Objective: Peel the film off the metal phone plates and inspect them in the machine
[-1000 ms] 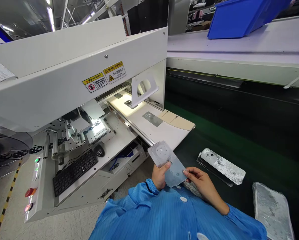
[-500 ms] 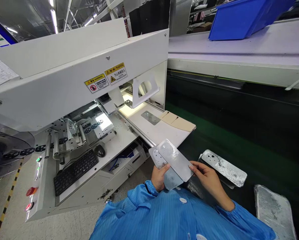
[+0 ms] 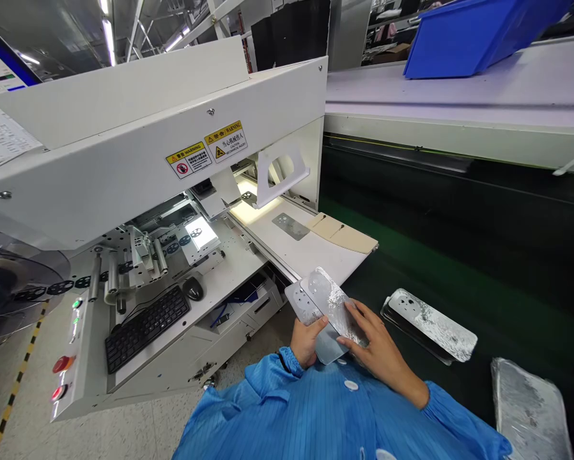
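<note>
My left hand (image 3: 307, 337) grips the near end of a flat grey phone-back plate (image 3: 300, 303) with camera holes, held over my lap. My right hand (image 3: 376, 348) lies on top of a shiny clear film sheet (image 3: 332, 300) that overlaps the plate, fingers pressed on it. Both sleeves are blue. The plate's far end points at the machine's white tray (image 3: 316, 252).
A white machine (image 3: 147, 128) with warning labels stands left, with a keyboard (image 3: 146, 326) and mouse (image 3: 192, 289) below. A grey plate (image 3: 291, 226) lies on its tray. More film-covered plates (image 3: 433, 322) lie on the dark conveyor belt (image 3: 459, 255). A blue bin (image 3: 459, 35) sits far right.
The right hand pulled a film sheet away from the plate, then brought it back over the plate and now presses on it. The left hand stayed put.
</note>
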Demonstrator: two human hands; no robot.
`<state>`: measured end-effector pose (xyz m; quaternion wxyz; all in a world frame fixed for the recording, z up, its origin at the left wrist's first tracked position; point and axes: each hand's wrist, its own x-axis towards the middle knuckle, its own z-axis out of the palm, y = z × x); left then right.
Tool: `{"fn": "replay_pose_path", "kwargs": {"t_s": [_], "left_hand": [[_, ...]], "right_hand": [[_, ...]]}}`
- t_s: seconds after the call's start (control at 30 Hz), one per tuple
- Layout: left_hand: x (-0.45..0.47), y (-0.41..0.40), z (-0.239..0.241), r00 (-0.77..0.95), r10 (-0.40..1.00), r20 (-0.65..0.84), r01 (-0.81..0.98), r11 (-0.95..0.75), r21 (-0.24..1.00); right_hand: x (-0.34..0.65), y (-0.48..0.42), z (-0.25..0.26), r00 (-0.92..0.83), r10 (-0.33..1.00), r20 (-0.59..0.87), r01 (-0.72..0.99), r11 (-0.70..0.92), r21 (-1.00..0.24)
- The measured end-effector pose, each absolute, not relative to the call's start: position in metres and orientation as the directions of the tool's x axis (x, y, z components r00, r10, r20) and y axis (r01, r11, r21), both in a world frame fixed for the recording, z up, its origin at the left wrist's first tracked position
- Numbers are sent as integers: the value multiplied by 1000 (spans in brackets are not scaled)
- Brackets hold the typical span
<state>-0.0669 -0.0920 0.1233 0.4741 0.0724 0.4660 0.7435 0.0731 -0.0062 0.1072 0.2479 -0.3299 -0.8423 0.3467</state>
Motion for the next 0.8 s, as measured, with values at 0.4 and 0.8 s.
{"fn": "replay_pose_path", "kwargs": {"t_s": [0.4,0.8], "left_hand": [[-72,-95,120,-534,752,-386,-678,-108,727],[-89,-108,118,-522,715,-465,-743,-115,659]], "right_hand": [[72,3,95,-660,717,222,442,610,-657],[36,74,86,-645,739,194,654,665,-362]]}}
